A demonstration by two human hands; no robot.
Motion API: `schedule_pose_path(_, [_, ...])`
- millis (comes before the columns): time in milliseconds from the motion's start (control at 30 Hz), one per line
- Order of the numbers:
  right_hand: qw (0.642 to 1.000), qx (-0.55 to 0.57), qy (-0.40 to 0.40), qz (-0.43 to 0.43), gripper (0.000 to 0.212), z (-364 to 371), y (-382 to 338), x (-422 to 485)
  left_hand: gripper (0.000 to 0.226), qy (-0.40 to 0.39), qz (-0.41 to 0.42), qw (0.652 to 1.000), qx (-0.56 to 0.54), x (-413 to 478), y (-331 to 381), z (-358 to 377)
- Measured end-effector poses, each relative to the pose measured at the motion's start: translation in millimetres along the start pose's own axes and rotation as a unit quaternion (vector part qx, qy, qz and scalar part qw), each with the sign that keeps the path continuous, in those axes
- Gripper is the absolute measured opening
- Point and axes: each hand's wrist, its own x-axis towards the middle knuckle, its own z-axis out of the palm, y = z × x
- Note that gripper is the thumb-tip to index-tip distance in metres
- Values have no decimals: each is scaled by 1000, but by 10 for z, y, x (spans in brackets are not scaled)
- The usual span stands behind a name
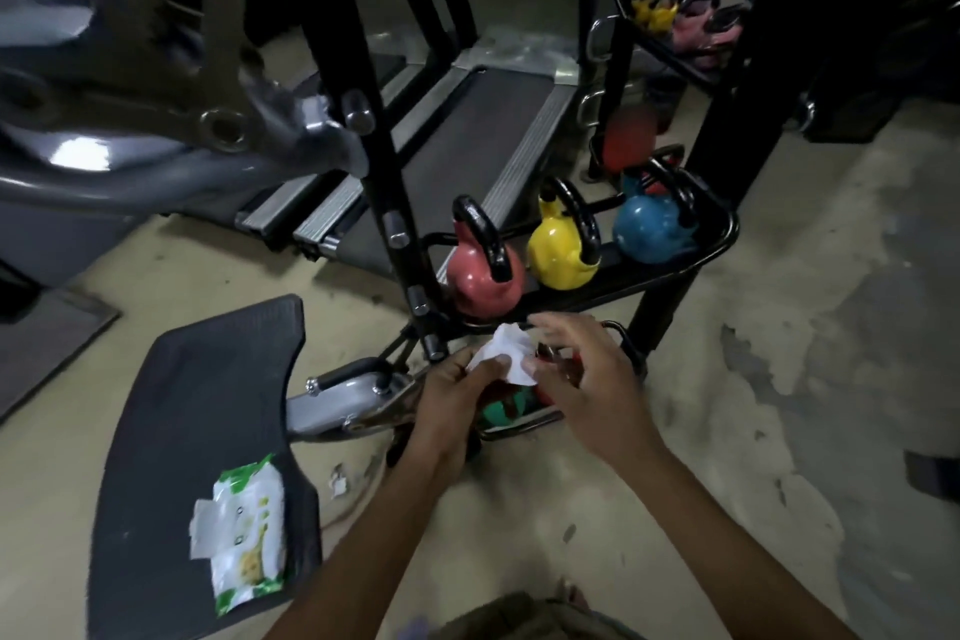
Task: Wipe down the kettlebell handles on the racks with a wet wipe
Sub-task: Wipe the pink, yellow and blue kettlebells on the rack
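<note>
Hands of one person meet on a single white wipe (505, 353) just in front of a black rack (634, 276). The left hand (452, 400) has its fingers curled and pinches the wipe's lower left edge with the thumb on top. The right hand (582, 379) lays its thumb on the wipe's right edge with the forefinger reaching past the top corner and the other fingers loosely spread; whether it grips cannot be told. The wipe stands crumpled between the two thumbs, touching no handle.

Three kettlebells sit in the front row of the shelf just behind the hands, each with a black handle: a pink kettlebell (483, 283), a yellow kettlebell (558, 252) and a blue kettlebell (649, 229). On the lowest shelf, mostly hidden under the hands, a green kettlebell (506, 408) shows. On the top shelf at least two more, yellow and pink, are blurred.

One green-and-white pack (247, 535) lies on a dark curved platform (208, 379) at lower left, well apart from the hands. Two treadmills (483, 135) stand behind the rack.
</note>
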Motion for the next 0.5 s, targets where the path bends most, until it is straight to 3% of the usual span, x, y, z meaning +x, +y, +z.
schedule_pose_path(133, [998, -23, -17, -48, 38, -76, 53, 281, 18, -3, 38, 999, -1, 175, 100, 260])
schedule_pose_path(367, [995, -35, -20, -92, 44, 43, 151, 682, 18, 60, 55, 996, 18, 608, 298, 354])
schedule_pose_path(500, [996, -30, -6, -89, 36, 3, 260, 1085, 21, 16, 73, 997, 13, 891, 439, 318])
